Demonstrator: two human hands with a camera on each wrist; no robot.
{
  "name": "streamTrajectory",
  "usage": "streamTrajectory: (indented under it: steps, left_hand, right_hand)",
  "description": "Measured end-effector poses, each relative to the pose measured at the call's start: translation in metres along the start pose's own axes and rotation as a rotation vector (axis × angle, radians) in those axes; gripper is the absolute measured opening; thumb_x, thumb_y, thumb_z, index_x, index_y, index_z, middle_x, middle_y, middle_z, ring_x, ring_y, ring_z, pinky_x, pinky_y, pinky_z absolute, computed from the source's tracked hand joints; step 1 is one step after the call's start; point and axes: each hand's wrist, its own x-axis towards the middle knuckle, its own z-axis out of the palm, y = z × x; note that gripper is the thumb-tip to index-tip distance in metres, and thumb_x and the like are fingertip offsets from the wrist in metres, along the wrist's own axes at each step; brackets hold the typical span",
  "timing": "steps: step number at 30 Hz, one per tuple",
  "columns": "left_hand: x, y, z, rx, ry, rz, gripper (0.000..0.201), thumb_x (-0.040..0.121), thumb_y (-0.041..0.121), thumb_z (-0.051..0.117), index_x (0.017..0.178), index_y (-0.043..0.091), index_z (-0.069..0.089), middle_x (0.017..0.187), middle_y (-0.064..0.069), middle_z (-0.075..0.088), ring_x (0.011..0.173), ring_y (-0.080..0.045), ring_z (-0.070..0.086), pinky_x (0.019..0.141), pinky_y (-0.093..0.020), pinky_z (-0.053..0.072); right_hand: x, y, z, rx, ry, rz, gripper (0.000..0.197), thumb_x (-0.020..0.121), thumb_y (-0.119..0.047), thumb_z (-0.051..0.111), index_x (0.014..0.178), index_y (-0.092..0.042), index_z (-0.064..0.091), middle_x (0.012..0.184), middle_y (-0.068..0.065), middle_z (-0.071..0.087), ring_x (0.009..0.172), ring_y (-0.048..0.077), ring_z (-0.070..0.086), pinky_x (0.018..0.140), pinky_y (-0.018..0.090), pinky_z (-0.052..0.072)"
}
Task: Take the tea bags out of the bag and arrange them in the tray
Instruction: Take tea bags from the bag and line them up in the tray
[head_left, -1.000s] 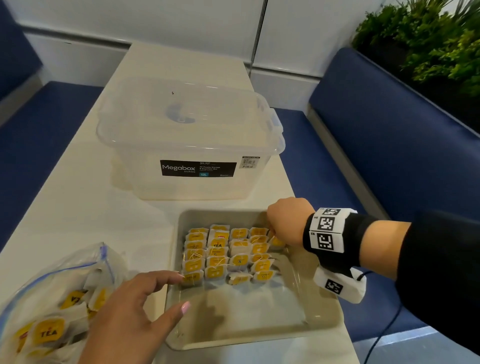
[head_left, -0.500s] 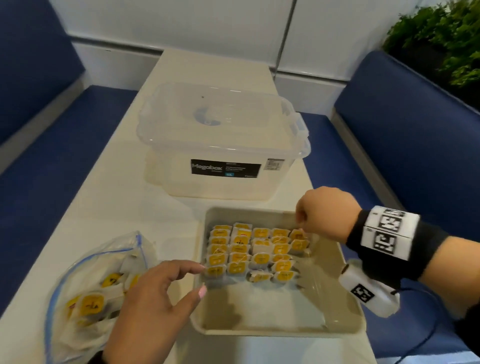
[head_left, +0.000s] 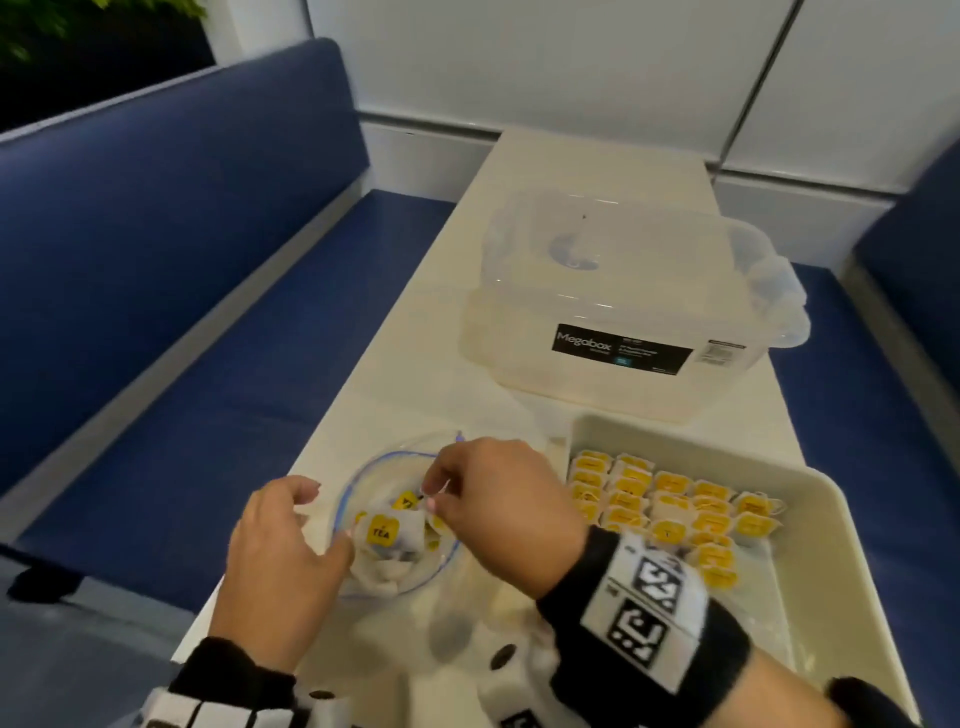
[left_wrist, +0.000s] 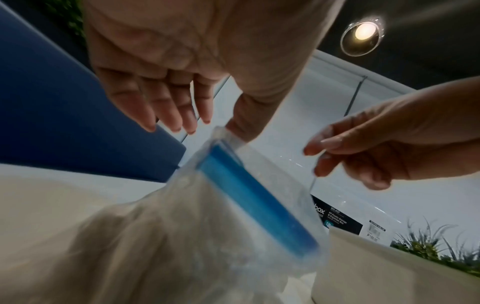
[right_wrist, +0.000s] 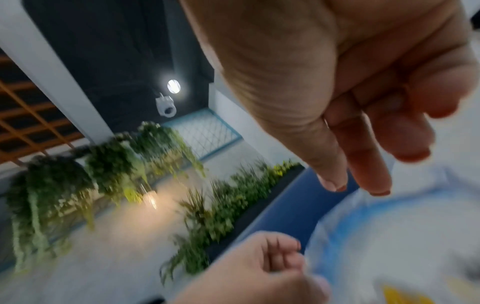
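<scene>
The clear zip bag (head_left: 395, 540) with the blue seal strip lay on the near left part of the cream table (head_left: 431, 374), its mouth pulled into a round opening, and in it sat a loose heap of white tea bags (head_left: 387, 532) with yellow tags, one tag reading TEA and facing up. Just right of the bag stood the beige tray (head_left: 810, 587), where more tea bags (head_left: 670, 509) stood packed in tidy rows across its far half, yellow tags up; its near half showed bare bottom. The left hand (head_left: 283, 561) rested at the left rim of the bag's mouth, fingers loosely curved, thumb against the plastic edge; in the left wrist view the fingers (left_wrist: 166, 107) hung nearly straight with the thumb touching the top of the seal strip, so it steadied the bag rather than clutched it. The right hand (head_left: 498, 509) hovered over the bag's mouth, knuckles up, thumb and forefinger brought close together at the tip as if on something thin; whether it truly held a string or tag could not be told from the blurred views. Beyond the tray stood a lidded clear storage box (head_left: 623, 306) labelled Megabox. Blue bench seats (head_left: 182, 249) ran along both sides of the table.
</scene>
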Motion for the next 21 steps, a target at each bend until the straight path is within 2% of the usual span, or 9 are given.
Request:
streamTrajectory:
  steps: [2, 4, 6, 10, 13, 16, 18, 20, 21]
  left_hand:
    - [-0.005, -0.007, 0.001, -0.008, -0.052, -0.053, 0.051, 0.077, 0.017, 0.073, 0.120, 0.020, 0.046, 0.108, 0.006, 0.045, 0.086, -0.015, 0.056, 0.069, -0.027, 0.040]
    - [-0.009, -0.010, 0.001, -0.020, -0.092, -0.067, 0.051, 0.081, 0.022, 0.069, 0.125, 0.021, 0.044, 0.107, 0.007, 0.045, 0.075, -0.006, 0.055, 0.059, -0.021, 0.037]
    - [-0.011, -0.013, 0.000, -0.042, -0.100, -0.047, 0.048, 0.083, 0.022, 0.066, 0.125, 0.022, 0.044, 0.103, 0.010, 0.045, 0.069, -0.002, 0.056, 0.060, -0.021, 0.040]
    - [-0.011, -0.013, -0.002, -0.065, -0.102, 0.016, 0.045, 0.083, 0.021, 0.064, 0.123, 0.027, 0.045, 0.098, 0.015, 0.047, 0.063, -0.001, 0.055, 0.069, -0.028, 0.046]
    - [-0.009, -0.015, -0.002, -0.075, -0.119, 0.050, 0.045, 0.084, 0.021, 0.063, 0.124, 0.029, 0.043, 0.100, 0.016, 0.047, 0.064, -0.005, 0.056, 0.072, -0.027, 0.047]
    - [-0.005, -0.017, -0.003, -0.086, -0.124, 0.058, 0.045, 0.085, 0.022, 0.062, 0.124, 0.031, 0.042, 0.102, 0.017, 0.047, 0.069, -0.007, 0.056, 0.073, -0.025, 0.046]
    - [-0.002, -0.020, -0.002, -0.083, -0.126, 0.067, 0.046, 0.084, 0.021, 0.062, 0.125, 0.031, 0.042, 0.103, 0.017, 0.047, 0.072, -0.009, 0.056, 0.073, -0.024, 0.044]
    - [0.001, -0.022, -0.002, -0.081, -0.130, 0.073, 0.047, 0.084, 0.020, 0.062, 0.125, 0.030, 0.042, 0.106, 0.015, 0.048, 0.074, -0.010, 0.056, 0.072, -0.023, 0.043]
    - [0.003, -0.022, -0.002, -0.079, -0.134, 0.074, 0.047, 0.084, 0.020, 0.062, 0.126, 0.029, 0.043, 0.108, 0.014, 0.048, 0.076, -0.011, 0.057, 0.072, -0.022, 0.043]
  right_hand:
    - [0.013, -0.007, 0.027, -0.051, -0.114, -0.020, 0.025, 0.090, -0.019, 0.054, 0.111, -0.015, 0.066, 0.111, 0.008, 0.067, 0.104, 0.027, 0.059, 0.084, 0.030, 0.043]
    - [0.025, -0.012, 0.046, -0.111, -0.224, -0.002, 0.031, 0.093, -0.018, 0.052, 0.118, -0.004, 0.061, 0.117, 0.015, 0.063, 0.110, 0.030, 0.057, 0.089, 0.032, 0.041]
    - [0.037, -0.016, 0.060, -0.194, -0.248, 0.008, 0.029, 0.092, -0.019, 0.051, 0.111, 0.000, 0.062, 0.113, 0.018, 0.063, 0.108, 0.031, 0.058, 0.082, 0.032, 0.042]
    - [0.049, -0.019, 0.078, -0.311, -0.203, 0.023, 0.028, 0.090, -0.027, 0.053, 0.105, -0.006, 0.063, 0.110, 0.014, 0.064, 0.106, 0.029, 0.059, 0.081, 0.032, 0.043]
    - [0.053, -0.018, 0.083, -0.254, -0.137, 0.048, 0.012, 0.082, -0.022, 0.058, 0.087, -0.013, 0.064, 0.093, 0.009, 0.064, 0.097, 0.028, 0.062, 0.072, 0.029, 0.042]
    - [0.052, -0.018, 0.082, -0.201, -0.116, 0.040, 0.017, 0.080, -0.023, 0.061, 0.093, -0.015, 0.069, 0.100, 0.007, 0.067, 0.097, 0.026, 0.062, 0.078, 0.030, 0.046]
    - [0.049, -0.016, 0.077, -0.156, -0.097, 0.040, 0.014, 0.082, -0.026, 0.062, 0.094, -0.019, 0.066, 0.099, 0.004, 0.067, 0.097, 0.023, 0.060, 0.073, 0.026, 0.041]
    - [0.046, -0.013, 0.068, -0.102, -0.065, 0.048, 0.004, 0.083, -0.026, 0.061, 0.084, -0.024, 0.057, 0.087, 0.000, 0.061, 0.089, 0.022, 0.059, 0.068, 0.025, 0.034]
    - [0.044, -0.011, 0.062, -0.078, -0.048, 0.055, 0.010, 0.083, -0.026, 0.062, 0.081, -0.026, 0.052, 0.083, -0.002, 0.058, 0.083, 0.020, 0.056, 0.066, 0.025, 0.033]
